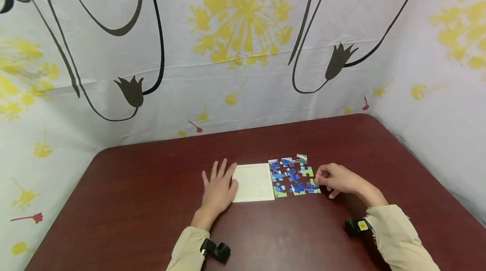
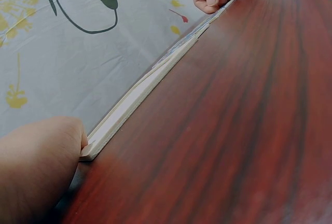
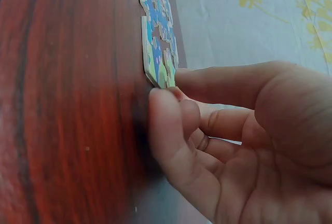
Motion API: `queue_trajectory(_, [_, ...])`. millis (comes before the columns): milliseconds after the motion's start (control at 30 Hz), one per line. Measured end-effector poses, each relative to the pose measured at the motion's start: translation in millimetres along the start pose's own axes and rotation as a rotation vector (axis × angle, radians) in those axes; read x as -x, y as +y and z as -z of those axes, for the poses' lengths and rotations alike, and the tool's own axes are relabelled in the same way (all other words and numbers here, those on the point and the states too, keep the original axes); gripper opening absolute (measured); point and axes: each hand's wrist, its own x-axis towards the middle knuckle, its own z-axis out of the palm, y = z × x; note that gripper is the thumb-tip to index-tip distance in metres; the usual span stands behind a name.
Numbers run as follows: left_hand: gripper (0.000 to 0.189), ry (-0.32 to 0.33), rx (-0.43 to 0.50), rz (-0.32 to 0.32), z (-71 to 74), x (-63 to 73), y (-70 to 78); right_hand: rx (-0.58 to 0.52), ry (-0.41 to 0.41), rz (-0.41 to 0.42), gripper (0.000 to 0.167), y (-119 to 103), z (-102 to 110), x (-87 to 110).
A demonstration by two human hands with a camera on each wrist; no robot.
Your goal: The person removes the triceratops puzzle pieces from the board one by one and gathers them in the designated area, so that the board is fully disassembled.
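Note:
A pale, square wooden puzzle tray (image 1: 253,182) with a raised rim lies flat on the table. My left hand (image 1: 219,187) rests at its left side with fingers spread, the thumb on the rim. In the left wrist view that hand (image 2: 44,162) touches the tray's near corner. Right of the tray lie several blue and green jigsaw pieces (image 1: 298,187) in loose rows, with gaps between some. My right hand (image 1: 339,179) pinches a green-edged jigsaw piece (image 3: 170,71) at the group's right side, thumb and fingertips at its edge. Those fingertips partly hide the piece.
The dark red wooden table (image 1: 152,203) has rounded far corners. Behind it and along the sides hangs a white cloth (image 1: 171,81) with yellow and dark flower prints. One jigsaw piece (image 1: 301,158) lies at the far end of the group.

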Motion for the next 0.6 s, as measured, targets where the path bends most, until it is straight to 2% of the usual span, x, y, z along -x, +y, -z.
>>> queue_trajectory(167, [0.049, 0.039, -0.005, -0.021, 3.4, -4.1, -4.7, -0.025, 0.008, 0.035, 0.013, 0, 0, -4.1])
queue_trajectory(367, [0.048, 0.006, -0.009, 0.016, 5.3, 1.6, -11.8, -0.031, -0.005, 0.043, 0.012, 0, -5, -11.6])
queue_trajectory(600, [0.047, 0.05, -0.004, -0.003, 8.2, 0.7, -10.9, 0.012, 0.026, 0.065, 0.012, -3, -2, -13.9])
